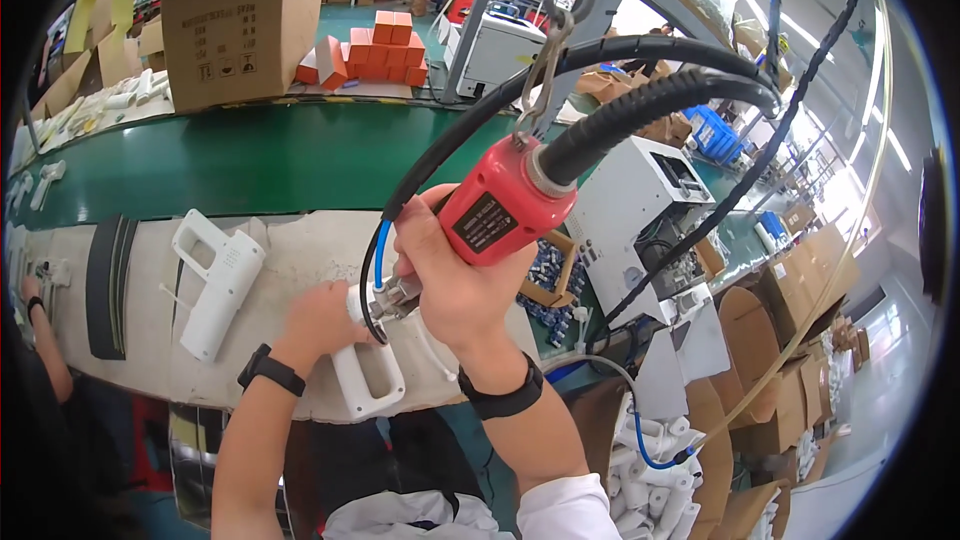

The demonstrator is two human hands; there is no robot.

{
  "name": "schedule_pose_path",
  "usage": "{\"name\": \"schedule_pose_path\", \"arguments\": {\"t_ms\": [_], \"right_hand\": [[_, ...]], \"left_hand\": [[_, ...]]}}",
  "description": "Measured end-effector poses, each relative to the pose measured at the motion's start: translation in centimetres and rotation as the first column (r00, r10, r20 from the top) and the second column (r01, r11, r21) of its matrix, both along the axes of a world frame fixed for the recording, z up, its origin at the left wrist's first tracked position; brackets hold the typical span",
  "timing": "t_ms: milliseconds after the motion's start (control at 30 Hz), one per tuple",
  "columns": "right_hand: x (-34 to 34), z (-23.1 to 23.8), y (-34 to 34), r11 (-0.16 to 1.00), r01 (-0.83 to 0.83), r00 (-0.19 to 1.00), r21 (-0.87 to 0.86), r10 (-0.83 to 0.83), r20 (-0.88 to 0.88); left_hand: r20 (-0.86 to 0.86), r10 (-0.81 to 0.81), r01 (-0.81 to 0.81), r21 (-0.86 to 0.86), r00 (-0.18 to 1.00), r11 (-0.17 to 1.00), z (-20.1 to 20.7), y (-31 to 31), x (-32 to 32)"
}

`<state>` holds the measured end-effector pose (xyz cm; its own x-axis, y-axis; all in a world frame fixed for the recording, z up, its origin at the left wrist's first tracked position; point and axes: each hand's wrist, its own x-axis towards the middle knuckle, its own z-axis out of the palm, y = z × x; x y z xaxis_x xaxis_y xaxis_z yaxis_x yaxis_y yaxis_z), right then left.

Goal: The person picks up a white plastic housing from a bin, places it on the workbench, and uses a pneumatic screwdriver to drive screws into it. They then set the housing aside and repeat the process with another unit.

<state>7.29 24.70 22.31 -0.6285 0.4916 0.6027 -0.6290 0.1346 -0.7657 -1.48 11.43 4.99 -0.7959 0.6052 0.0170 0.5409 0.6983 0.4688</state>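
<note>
- A bin [650, 485] low at the right, closest to the person, held many small white tube-like parts.
- The left hand [322, 318] lay on a white plastic gun-shaped shell [368, 372] near the front edge of the pale surface [300, 260]. Its fingers were curled down on the shell's top and pressed it flat. The handle loop of the shell stuck out past the hand toward the person.
- The right hand [450, 275] was wrapped tight around the grip of a red power tool [505, 202]. The tool pointed down, and its metal tip [392, 298] was right at the shell, just beside the left hand.
- The tool was red with a dark label on its side. A thick black hose came out of its back, a thin blue tube ran by its tip, and it hung from a metal hook [545, 75] above.
- Both wrists wore black bands.
- A second white gun-shaped shell [218, 280] lay on the surface to the left, apart from the hands. A dark strip [108, 285] lay further left.
- A small cardboard box [548, 275] just right of the hands held little blue and silver parts.
- A white machine [650, 210] stood behind that box.
- A green belt [270, 155] ran across behind the surface.
- Beyond the belt stood a big brown cardboard box [240, 15] and a stack of small orange boxes [375, 50].
- Another person's arm [45, 340] showed at the far left edge.
</note>
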Motion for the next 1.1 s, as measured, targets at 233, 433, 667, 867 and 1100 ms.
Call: {"name": "schedule_pose_path", "arguments": {"t_ms": [233, 433, 667, 867, 1100], "right_hand": [[-1.1, -2.5, -0.6, 0.999, -0.004, 0.996, 0.034, 0.001, 0.087], [-1.2, -2.4, -1.7, 0.997, -0.032, 0.983, -0.077, 0.046, 0.176], [-2.4, -4.2, -1.6, 0.999, -0.045, 0.978, -0.003, 0.045, 0.202], [-3.4, -7.2, -2.6, 0.997, -0.024, 0.991, 0.08, 0.014, 0.131], [0.2, -2.4, -0.9, 0.991, -0.053, 0.996, -0.125, 0.061, 0.06]], "left_hand": [[0.087, 0.005, 0.001, -0.067, 0.996, 0.998, 0.2, -0.1, -0.4], [0.044, -0.006, 0.014, -0.186, 0.999, 0.983, 1.1, -0.1, -0.2], [0.038, -0.028, 0.033, -0.137, 0.999, 0.99, 0.8, -0.5, -0.4], [-0.005, -0.025, 0.025, -0.063, 1.0, 0.998, 0.7, -1.2, 0.1], [0.141, 0.202, -0.21, 0.042, 0.969, 0.977, 0.3, -4.0, 2.0]]}}
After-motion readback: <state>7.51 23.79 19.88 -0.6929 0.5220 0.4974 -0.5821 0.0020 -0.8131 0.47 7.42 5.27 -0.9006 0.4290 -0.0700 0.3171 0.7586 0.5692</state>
